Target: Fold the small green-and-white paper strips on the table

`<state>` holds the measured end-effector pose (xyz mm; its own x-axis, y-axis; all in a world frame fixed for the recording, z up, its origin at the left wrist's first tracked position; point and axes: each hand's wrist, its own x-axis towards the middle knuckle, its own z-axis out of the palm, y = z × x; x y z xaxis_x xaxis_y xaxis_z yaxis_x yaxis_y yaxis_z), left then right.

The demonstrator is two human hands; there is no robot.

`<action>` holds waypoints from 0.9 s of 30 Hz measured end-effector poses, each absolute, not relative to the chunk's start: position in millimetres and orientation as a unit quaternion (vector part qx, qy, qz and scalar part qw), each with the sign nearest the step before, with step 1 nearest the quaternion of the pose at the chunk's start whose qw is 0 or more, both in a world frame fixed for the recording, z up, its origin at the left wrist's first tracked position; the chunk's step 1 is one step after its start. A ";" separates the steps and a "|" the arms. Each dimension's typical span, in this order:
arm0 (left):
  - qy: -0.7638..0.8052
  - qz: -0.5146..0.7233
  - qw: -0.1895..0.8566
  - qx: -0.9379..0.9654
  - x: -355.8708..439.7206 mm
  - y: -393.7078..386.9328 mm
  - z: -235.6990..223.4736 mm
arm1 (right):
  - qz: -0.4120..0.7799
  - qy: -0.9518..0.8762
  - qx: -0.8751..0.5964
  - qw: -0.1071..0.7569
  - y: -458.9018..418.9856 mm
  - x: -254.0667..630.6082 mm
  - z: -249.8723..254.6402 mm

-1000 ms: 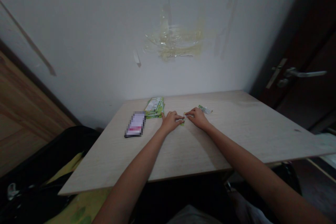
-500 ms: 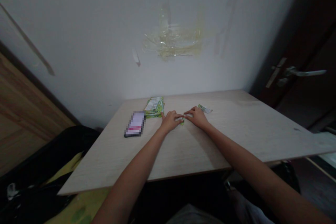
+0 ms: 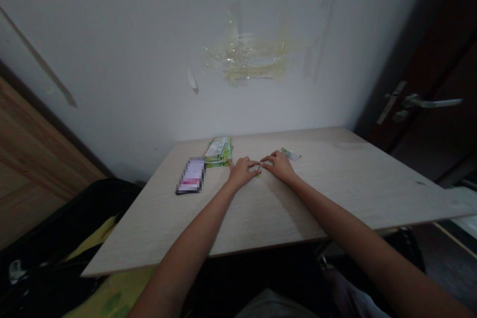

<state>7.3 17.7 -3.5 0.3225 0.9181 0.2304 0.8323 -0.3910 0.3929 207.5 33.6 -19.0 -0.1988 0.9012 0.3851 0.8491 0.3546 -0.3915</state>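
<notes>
Over the middle of the table, my left hand [image 3: 243, 171] and my right hand [image 3: 280, 165] meet almost fingertip to fingertip. Between them is a small green-and-white packet [image 3: 259, 173], mostly covered by the fingers. The thumb and forefinger of my left hand close on its left side. My right fingertips pinch at its upper right edge. Just beyond my right hand lies a narrow green-and-white strip [image 3: 290, 154], seemingly a folded or rolled packet. A stack of flat green-and-white packets [image 3: 219, 151] sits behind my left hand.
A phone [image 3: 191, 176] with a blurred screen lies left of the hands on the pale wooden table [image 3: 257, 218]. The wall [image 3: 149, 59] with old tape [image 3: 253, 59] rises behind the table. At right is a dark door with a metal handle [image 3: 434, 103].
Both hands stay nearly in place, with only slight finger movement. Less of the small packet shows between them now.
</notes>
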 end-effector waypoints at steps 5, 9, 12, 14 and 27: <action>0.539 0.225 0.114 0.804 6.7 19.5 -6.8 | 0.045 -0.774 -0.565 0.284 33.9 208.2 -19.3; 0.539 0.227 0.112 0.804 6.1 20.0 -8.1 | 0.047 -0.775 -0.563 0.285 33.1 208.2 -18.9; 0.534 0.227 0.107 0.807 5.8 19.5 -7.9 | 0.047 -0.773 -0.567 0.281 32.6 207.7 -18.9; 0.535 0.221 0.099 0.810 5.6 19.0 -7.7 | 0.045 -0.771 -0.569 0.280 32.3 207.2 -18.8; 0.515 0.207 0.046 0.831 4.4 16.7 -6.3 | 0.113 -0.772 -0.522 0.344 31.4 216.9 -18.2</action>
